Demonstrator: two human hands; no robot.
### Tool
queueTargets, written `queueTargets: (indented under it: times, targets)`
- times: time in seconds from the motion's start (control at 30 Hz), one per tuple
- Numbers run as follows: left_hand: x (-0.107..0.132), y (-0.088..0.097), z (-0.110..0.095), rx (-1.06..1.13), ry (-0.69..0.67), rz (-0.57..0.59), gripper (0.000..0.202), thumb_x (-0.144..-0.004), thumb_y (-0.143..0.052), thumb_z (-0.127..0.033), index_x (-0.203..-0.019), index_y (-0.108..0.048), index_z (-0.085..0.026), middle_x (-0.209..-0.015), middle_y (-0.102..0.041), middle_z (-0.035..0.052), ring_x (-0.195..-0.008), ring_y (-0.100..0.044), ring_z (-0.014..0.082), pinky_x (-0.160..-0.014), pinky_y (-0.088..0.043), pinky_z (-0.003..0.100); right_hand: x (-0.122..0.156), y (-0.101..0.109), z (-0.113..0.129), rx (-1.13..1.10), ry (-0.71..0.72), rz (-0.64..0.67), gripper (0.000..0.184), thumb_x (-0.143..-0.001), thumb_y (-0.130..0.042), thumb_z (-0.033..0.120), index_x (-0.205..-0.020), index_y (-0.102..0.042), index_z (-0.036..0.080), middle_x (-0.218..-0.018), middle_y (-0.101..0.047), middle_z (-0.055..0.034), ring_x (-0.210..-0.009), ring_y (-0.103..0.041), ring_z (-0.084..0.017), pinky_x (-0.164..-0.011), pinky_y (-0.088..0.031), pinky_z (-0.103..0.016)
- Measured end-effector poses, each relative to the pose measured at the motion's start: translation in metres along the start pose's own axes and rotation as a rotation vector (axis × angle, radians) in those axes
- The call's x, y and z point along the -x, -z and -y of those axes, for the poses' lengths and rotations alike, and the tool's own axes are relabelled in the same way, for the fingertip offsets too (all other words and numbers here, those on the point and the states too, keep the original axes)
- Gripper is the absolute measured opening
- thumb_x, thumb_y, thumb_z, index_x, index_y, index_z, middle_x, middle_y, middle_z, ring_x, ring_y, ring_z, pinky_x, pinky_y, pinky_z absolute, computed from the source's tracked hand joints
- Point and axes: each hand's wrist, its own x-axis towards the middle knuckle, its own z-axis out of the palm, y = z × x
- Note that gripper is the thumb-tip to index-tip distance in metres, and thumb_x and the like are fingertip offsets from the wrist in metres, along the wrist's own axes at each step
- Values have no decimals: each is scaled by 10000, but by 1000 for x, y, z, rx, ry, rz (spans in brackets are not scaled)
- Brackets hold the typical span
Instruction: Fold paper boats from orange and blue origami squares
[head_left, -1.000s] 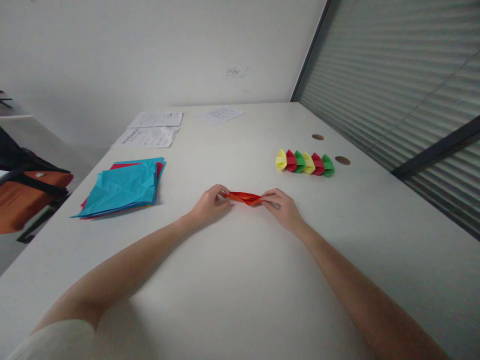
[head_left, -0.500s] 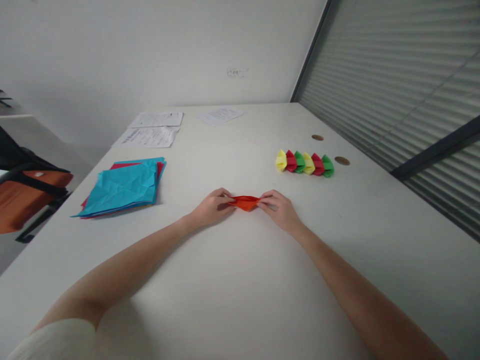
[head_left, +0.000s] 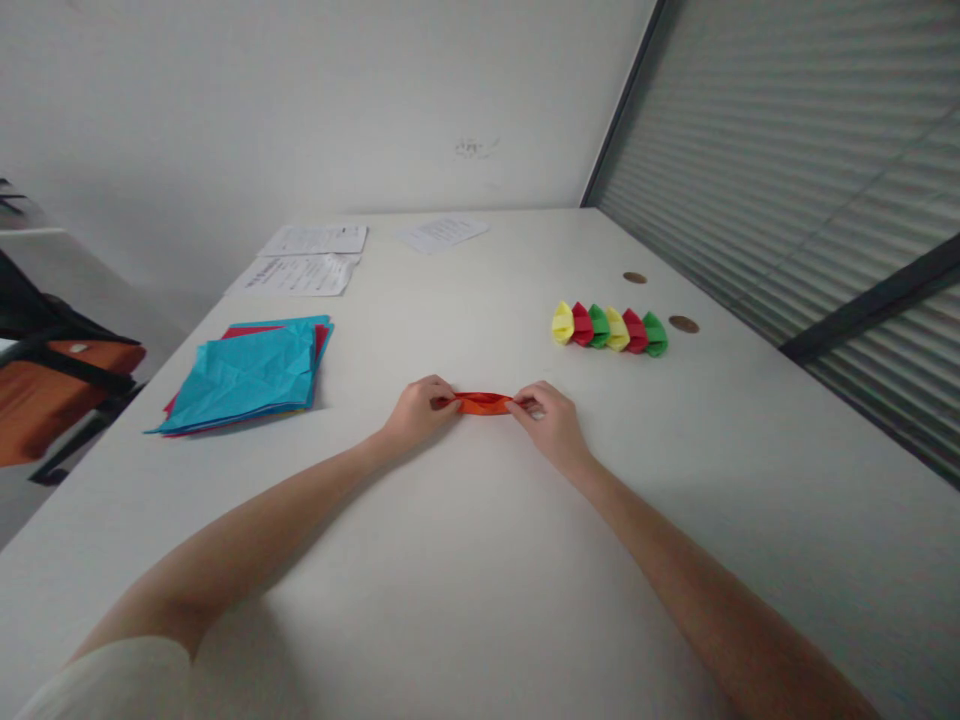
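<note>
A small folded piece of orange paper [head_left: 484,404] lies stretched between my two hands, just above or on the white table [head_left: 480,540]. My left hand [head_left: 426,408] pinches its left end between thumb and fingers. At the right end, my right hand [head_left: 550,418] grips it the same way. The paper forms a narrow strip with an opening along its top. Beyond my right hand sits a row of folded paper pieces [head_left: 616,328] in yellow, red and green, overlapping one another.
To the left lies a stack of coloured paper sheets [head_left: 247,368], a creased blue one on top. Printed sheets [head_left: 304,272] rest at the far left, and another printed sheet [head_left: 444,233] near the wall. Two round brown discs [head_left: 683,324] sit by the blinds [head_left: 795,150]. An orange chair [head_left: 71,390] stands left.
The orange paper's lower edge has gone from a downward point to a flatter strip. Both hands still hold its ends, having shifted only slightly.
</note>
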Motion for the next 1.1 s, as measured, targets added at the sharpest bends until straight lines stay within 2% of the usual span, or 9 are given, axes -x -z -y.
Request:
queueTargets:
  times: [0.1,0.17,0.23,0.33,0.47,0.57,0.7,0.87,1.1]
  targets:
    - [0,0,1,12,37,-10,99,-752,-667,-255,-820,-696,-189,-784,-646,36,-678,-557,153,-658,-448,274,0,-3,0,-81,-96,14,236,-818,-652,428,-830,-598,199,-773,-644,-39,-660,-627,-163,-637,-543,-314]
    - [0,0,1,-1,48,11,251,-735,-685,-257,-977,-675,-189,-825,-649,34,-710,-565,158,-690,-464,280,-1,-4,-2,-138,-143,23,279,-788,-679,445,-888,-603,196,-762,-652,-29,-660,-637,-161,-636,-545,-308]
    - [-1,1,0,-39,-3,62,299,-745,-680,-249,-1037,-677,-188,-877,-652,56,-767,-580,175,-746,-475,306,-1,-5,-5,-183,-169,27,325,-765,-697,459,-935,-620,193,-763,-656,-27,-671,-647,-163,-642,-550,-307]
    - [-3,1,-2,-93,-82,134,201,-773,-646,-210,-954,-732,-190,-867,-644,82,-783,-582,191,-773,-470,329,-1,-5,-7,-213,-188,25,349,-747,-708,471,-948,-658,190,-832,-659,-48,-680,-654,-161,-651,-559,-310]
    - [-3,1,-6,-101,-97,130,177,-752,-662,-194,-908,-745,-204,-871,-668,78,-827,-597,202,-825,-463,343,-1,-5,-5,-307,-215,83,341,-741,-709,463,-937,-696,183,-1000,-660,-88,-754,-680,-170,-715,-571,-329]
    - [-1,1,-13,0,-60,136,190,-752,-662,-209,-927,-737,-205,-893,-704,68,-832,-624,197,-819,-477,327,-1,-5,0,-375,-256,141,327,-736,-713,452,-909,-705,175,-913,-693,-75,-766,-675,-178,-733,-567,-335]
    - [3,1,-25,236,45,208,239,-821,-600,-252,-1013,-730,-195,-975,-739,72,-862,-668,191,-799,-505,295,0,-7,7,-475,-317,173,315,-733,-715,453,-879,-703,175,-808,-714,-45,-705,-654,-157,-694,-558,-312]
    - [4,-2,-24,261,86,177,214,-815,-596,-226,-952,-746,-162,-934,-752,82,-850,-680,195,-796,-511,296,1,-10,14,-523,-368,138,320,-691,-752,450,-839,-698,171,-807,-719,-49,-695,-657,-153,-675,-554,-301]
    - [1,-6,-16,288,74,165,242,-788,-579,-174,-965,-734,-120,-947,-755,101,-864,-692,197,-808,-530,306,4,-12,17,-617,-457,170,436,-684,-757,482,-953,-701,144,-734,-733,-63,-629,-682,-168,-651,-575,-328]
